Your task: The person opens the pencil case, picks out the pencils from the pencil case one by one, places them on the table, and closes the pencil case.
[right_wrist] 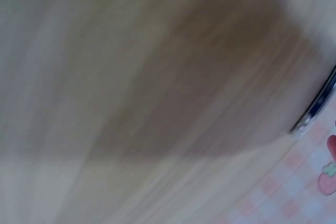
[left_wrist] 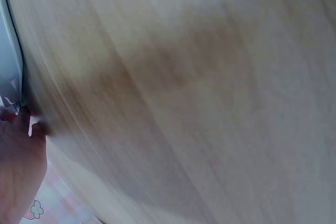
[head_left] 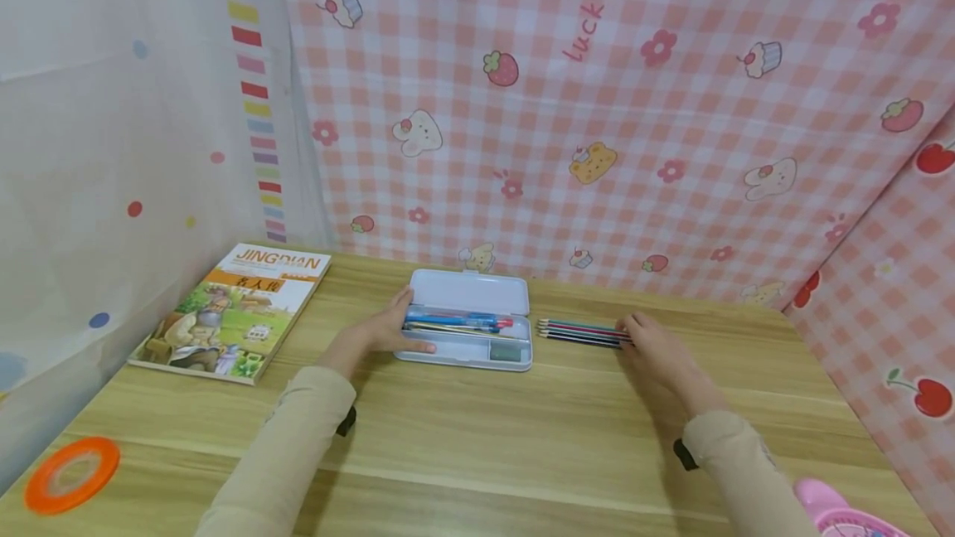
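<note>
A white pencil case (head_left: 440,355) lies with its lid raised near the back of the table. Blue and red pens (head_left: 455,320) fill its rear part, and a grey-green eraser (head_left: 506,351) sits in its front right corner. My left hand (head_left: 384,330) holds the case's left end, thumb at the front and fingers toward the lid; the left wrist view catches this hand (left_wrist: 21,156) at the case's edge. Right of the case, several pencils (head_left: 578,333) lie side by side, points to the left. My right hand (head_left: 660,350) grips their right ends, its fingertips partly hidden.
A picture book (head_left: 239,313) lies at the back left. An orange ring (head_left: 72,476) is at the front left, and a pink object (head_left: 836,508) is at the front right edge. Checked cloth (head_left: 522,123) hangs behind the wooden table (head_left: 477,446).
</note>
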{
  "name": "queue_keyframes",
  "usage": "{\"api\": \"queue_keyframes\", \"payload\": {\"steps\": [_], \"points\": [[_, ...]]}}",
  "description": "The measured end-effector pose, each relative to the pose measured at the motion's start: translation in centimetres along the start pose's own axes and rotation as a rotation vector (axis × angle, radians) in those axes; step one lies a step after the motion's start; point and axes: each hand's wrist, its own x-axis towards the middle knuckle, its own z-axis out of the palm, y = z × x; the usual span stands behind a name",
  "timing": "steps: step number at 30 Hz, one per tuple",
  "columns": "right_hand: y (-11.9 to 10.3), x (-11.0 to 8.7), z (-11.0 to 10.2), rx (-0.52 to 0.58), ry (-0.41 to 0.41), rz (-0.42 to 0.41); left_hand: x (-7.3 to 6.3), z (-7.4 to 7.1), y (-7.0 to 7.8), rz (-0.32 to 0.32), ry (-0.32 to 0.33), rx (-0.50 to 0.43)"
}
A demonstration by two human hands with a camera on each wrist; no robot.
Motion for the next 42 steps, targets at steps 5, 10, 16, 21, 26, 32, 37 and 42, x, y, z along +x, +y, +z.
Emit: {"api": "queue_keyframes", "payload": {"steps": [5, 10, 16, 21, 26, 32, 37, 42], "points": [[-1.7, 1.5, 0.0, 0.003, -0.029, 0.014, 0.0, 0.0, -0.1, -0.005, -0.002, -0.001], [-4.1, 3.4, 0.5, 0.046, -0.016, 0.005, 0.1, -0.1, -0.2, 0.0, 0.002, 0.004], [-7.5, 5.7, 1.4, 0.097, 0.011, -0.119, 0.1, 0.1, 0.1, 0.007, -0.005, 0.003], [-9.6, 7.1, 2.0, 0.105, -0.038, -0.208, 0.2, 0.3, 0.3, 0.011, 0.0, -0.013], [-10.7, 7.9, 2.4, 0.098, -0.066, -0.239, 0.4, 0.4, 0.4, 0.022, 0.007, -0.023], [-11.5, 8.4, 2.7, 0.144, -0.096, -0.252, 0.4, 0.4, 0.1, 0.031, 0.022, -0.046], [-12.1, 8.9, 3.0, 0.175, -0.147, -0.253, 0.3, 0.3, -0.3, 0.024, 0.031, -0.058], [-12.6, 9.1, 3.0, 0.161, -0.167, -0.208, 0.1, 0.1, -0.3, 0.018, 0.028, -0.053]]}}
